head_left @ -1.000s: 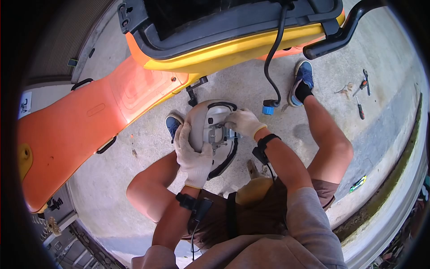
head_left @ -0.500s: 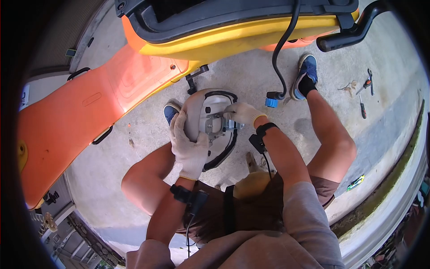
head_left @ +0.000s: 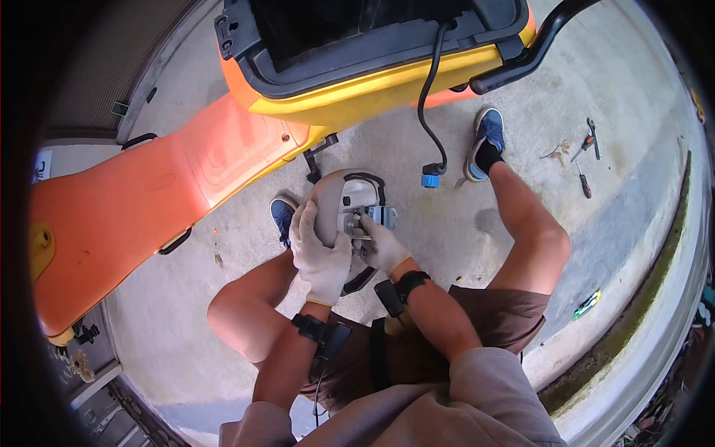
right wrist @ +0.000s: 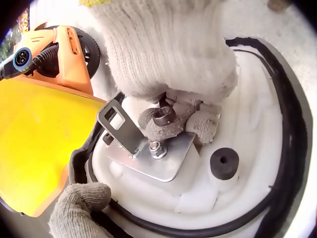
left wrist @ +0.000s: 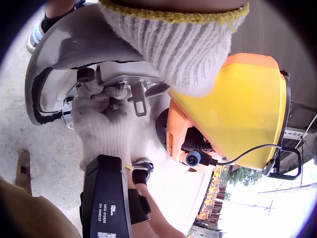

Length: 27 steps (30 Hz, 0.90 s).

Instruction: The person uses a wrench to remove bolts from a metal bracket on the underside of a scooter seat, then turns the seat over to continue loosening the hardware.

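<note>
An upturned scooter seat shows its white underside, with a black trim strip round the rim. My left hand, in a white knit glove, grips the seat's padded side; its fingers also appear at the rim in the right wrist view. Bolted to the underside is a metal bracket with a slotted upright tab and a nut. Over that bracket, my gloved right hand pinches a small dark hollow round piece between curled fingers. A black rubber bumper stands beside the bracket.
An orange and yellow scooter body stands ahead and left. From it hangs a black cable with a blue connector. A screwdriver and another hand tool lie on the concrete at right. Blue shoes flank the seat.
My right hand has moved from the bracket's right end back toward my body, now over its near part. The left hand keeps its hold on the seat. The head view has shifted slightly.
</note>
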Each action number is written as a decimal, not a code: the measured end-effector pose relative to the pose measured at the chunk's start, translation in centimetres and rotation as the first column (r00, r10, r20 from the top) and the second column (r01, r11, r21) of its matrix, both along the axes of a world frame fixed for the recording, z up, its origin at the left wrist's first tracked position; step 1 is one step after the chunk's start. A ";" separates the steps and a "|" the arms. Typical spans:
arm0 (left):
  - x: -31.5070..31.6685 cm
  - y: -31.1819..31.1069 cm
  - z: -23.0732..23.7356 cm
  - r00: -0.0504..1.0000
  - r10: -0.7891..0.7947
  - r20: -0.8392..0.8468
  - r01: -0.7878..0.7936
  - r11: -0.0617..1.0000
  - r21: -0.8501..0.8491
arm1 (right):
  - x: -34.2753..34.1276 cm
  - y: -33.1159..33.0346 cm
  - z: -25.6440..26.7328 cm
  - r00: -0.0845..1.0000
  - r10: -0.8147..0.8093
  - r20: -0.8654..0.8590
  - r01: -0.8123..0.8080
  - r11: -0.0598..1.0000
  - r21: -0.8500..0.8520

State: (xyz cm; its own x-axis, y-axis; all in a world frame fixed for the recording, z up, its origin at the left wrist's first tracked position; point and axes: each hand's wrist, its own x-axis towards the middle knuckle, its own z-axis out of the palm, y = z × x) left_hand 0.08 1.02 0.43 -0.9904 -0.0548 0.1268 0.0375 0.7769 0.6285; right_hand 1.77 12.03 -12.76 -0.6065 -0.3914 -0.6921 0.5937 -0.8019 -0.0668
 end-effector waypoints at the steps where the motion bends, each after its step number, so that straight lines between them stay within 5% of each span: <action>1: 0.1 0.1 0.2 1.000 0.000 -0.004 0.000 1.000 0.004 | 0.2 0.2 0.1 1.000 0.000 -0.004 0.000 1.000 0.004; 7: -0.4 -0.5 -0.7 1.000 0.003 -0.029 -0.003 1.000 0.006 | 1.5 2.4 0.8 0.981 0.000 -0.194 0.018 0.996 0.092; 8: -0.4 -0.6 -0.8 1.000 0.004 -0.027 -0.003 1.000 0.010 | 1.2 2.9 0.5 0.953 0.206 -0.224 -0.098 0.905 0.413; 9: -0.6 -0.6 -0.7 1.000 0.003 -0.026 -0.003 1.000 0.012 | 0.9 3.5 0.2 0.896 0.403 -0.186 -0.172 0.702 0.691; 10: -0.6 -0.6 -0.6 1.000 0.002 -0.029 -0.002 1.000 0.010 | 0.5 4.3 0.2 0.896 0.401 -0.190 -0.169 0.704 0.690; 12: -0.4 -0.6 -0.3 1.000 -0.006 -0.014 0.006 1.000 0.008 | -0.2 6.2 0.3 0.609 0.789 -0.079 0.022 0.082 0.996; 13: -0.4 -0.7 -0.2 1.000 -0.008 -0.013 0.008 1.000 0.004 | -0.8 6.8 0.4 0.610 0.788 -0.081 0.021 0.086 0.996; 15: -0.3 -0.6 -0.4 1.000 0.005 -0.007 -0.005 0.999 0.045 | -2.3 8.1 0.5 0.358 0.928 0.105 0.154 -0.170 0.973; 22: -0.2 -0.9 -0.4 1.000 0.004 0.004 -0.004 1.000 0.019 | -6.2 8.6 -0.1 0.201 0.952 0.230 0.384 -0.293 0.876; 27: -0.3 -1.1 -0.7 0.999 -0.010 -0.035 0.011 0.999 0.038 | -7.0 8.4 -0.9 0.161 0.965 0.209 0.475 -0.261 0.840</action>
State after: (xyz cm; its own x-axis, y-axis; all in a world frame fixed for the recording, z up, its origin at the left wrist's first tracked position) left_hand -0.19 -0.08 -0.27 -0.9860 -0.0501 0.1588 0.0674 0.7519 0.6559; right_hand -5.28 20.38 -13.67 -0.8825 -0.4575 -0.1089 -0.3430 0.7846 -0.5165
